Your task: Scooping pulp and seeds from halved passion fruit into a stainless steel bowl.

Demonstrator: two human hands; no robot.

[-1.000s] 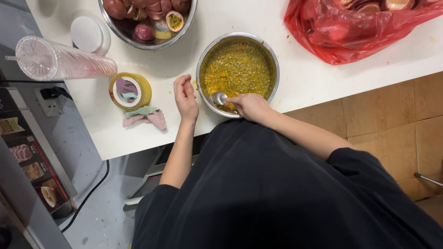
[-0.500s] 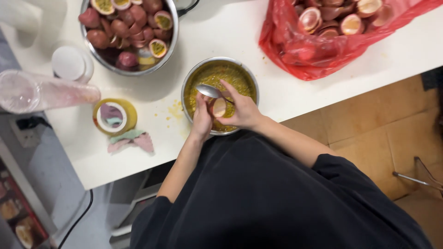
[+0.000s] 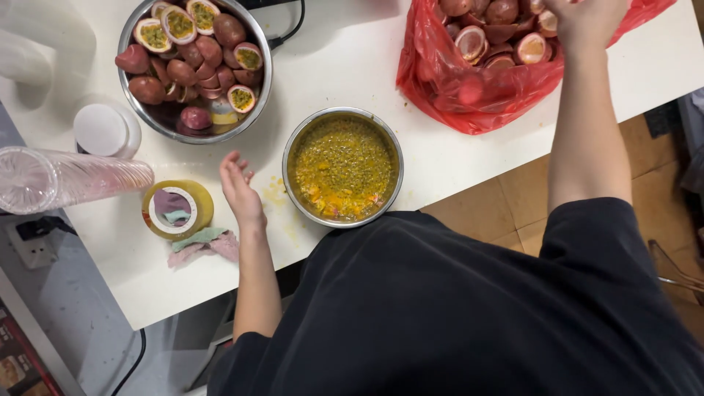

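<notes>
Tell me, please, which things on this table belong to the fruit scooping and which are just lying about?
In use: bowl of pulp, bowl of halved passion fruit, red bag of empty shells, right hand at the bag, left hand open.

Lying about: tape roll, cloth, stacked plastic cups, white lid.

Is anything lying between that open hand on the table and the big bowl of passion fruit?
Nothing visible: only bare white table lies between the left hand and the bowl of passion fruit. The tape roll sits off to the side.

Red bag (image 3: pixel 469 88); yellow pulp (image 3: pixel 342 167) (dark-speckled), white table (image 3: pixel 352 66), maroon fruit (image 3: pixel 147 89)
</notes>
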